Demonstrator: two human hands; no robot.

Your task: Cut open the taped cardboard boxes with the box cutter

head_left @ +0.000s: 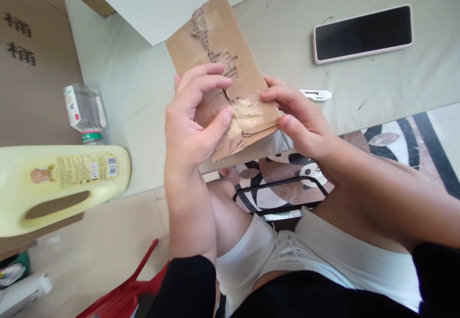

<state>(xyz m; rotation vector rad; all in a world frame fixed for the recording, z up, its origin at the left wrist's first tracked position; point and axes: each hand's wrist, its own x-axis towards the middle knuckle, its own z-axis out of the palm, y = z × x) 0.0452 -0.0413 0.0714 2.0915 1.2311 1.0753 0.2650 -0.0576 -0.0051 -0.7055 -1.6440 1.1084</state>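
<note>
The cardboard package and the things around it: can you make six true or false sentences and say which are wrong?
1. The left hand and right hand both touch the cardboard package. True.
2. The phone shows a bright picture. False: the phone's screen is dark.
3. The yellow jug has a printed label. True.
4. The package is smooth all over. False: the package is torn in places.
5. The clear bottle is near the jug. True.
6. The shorts are red. False: the shorts are pale.

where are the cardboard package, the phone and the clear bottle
cardboard package (pixel 247 66): head view, on its torn front, bare brown face
phone (pixel 362 34): head view, middle of its dark screen
clear bottle (pixel 90 109): head view, on its transparent side beside the label
</note>
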